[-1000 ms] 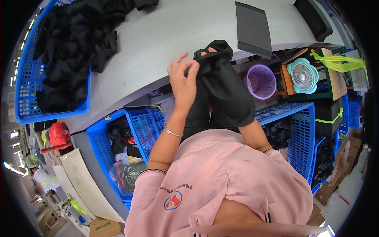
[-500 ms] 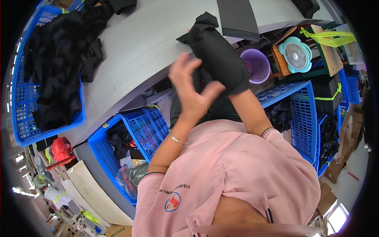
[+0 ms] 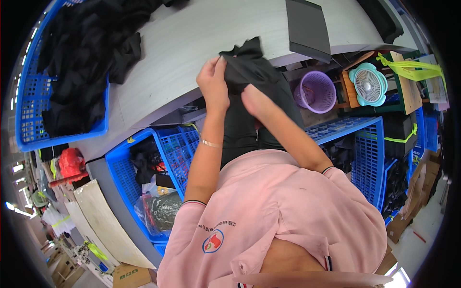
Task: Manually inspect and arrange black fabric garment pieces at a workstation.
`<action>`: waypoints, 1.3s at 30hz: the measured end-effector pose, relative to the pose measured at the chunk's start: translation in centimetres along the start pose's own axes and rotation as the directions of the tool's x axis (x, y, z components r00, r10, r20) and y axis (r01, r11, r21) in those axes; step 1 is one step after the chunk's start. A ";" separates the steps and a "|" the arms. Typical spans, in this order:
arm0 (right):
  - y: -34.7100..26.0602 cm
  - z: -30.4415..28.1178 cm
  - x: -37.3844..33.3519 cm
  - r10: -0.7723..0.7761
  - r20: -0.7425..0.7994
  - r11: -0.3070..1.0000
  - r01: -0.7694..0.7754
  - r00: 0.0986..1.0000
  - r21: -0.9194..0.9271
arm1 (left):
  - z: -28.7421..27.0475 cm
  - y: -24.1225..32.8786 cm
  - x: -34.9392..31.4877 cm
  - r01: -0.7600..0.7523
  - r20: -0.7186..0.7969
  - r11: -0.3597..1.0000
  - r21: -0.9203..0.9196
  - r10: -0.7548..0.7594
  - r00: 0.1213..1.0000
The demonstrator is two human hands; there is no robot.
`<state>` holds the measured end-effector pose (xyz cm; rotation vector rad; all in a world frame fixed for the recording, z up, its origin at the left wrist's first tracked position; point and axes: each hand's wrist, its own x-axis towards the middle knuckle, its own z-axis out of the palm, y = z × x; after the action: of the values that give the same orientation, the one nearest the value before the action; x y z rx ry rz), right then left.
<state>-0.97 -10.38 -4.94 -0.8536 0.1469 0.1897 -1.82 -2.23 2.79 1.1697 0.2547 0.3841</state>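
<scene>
Toward twelve o'clock, before the pale table [image 3: 187, 53], black cloth [image 3: 252, 67] hangs: left hand [image 3: 213, 85] pinching its nine-o'clock edge, right hand [image 3: 258, 102] at six, grip hidden. Edge-adjusting seems in hand; the next move calls for a steady pinch.

Lettering [image 3: 216, 224], round logo [image 3: 212, 241] on pink shirt [image 3: 297, 206]; green print [image 3: 128, 273] on carton [image 3: 137, 279].

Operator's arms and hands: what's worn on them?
Left hand and right hand: no gloves. Short pink fabric sleeves with narrow dark-trimmed cuffs. Thin, shiny, rounded bangle above the left wrist; none visible on the right.
</scene>
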 end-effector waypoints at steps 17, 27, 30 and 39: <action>-8.6 3.0 -7.9 -0.410 0.385 0.409 0.544 0.827 -0.733 | -2.1 3.4 -3.2 -0.273 0.059 0.854 0.443 0.276 0.959; -8.6 -1.2 -6.2 0.274 0.123 0.871 -0.192 0.954 -0.451 | -4.1 4.8 -3.1 -0.220 -0.093 0.928 0.301 0.258 0.962; -9.2 0.6 -7.6 0.481 0.388 0.861 -0.507 0.786 -0.041 | -6.1 3.2 -2.3 -0.046 -0.144 0.977 0.207 0.077 0.986; -6.0 1.0 -3.2 0.287 0.261 0.858 -0.126 0.922 -0.498 | -5.1 0.0 -9.2 0.845 0.662 0.279 -0.456 -0.528 0.531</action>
<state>-2.73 -13.85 0.76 -1.2826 -0.1284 0.5898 -12.19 -1.81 0.80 0.1598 0.2111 -0.5640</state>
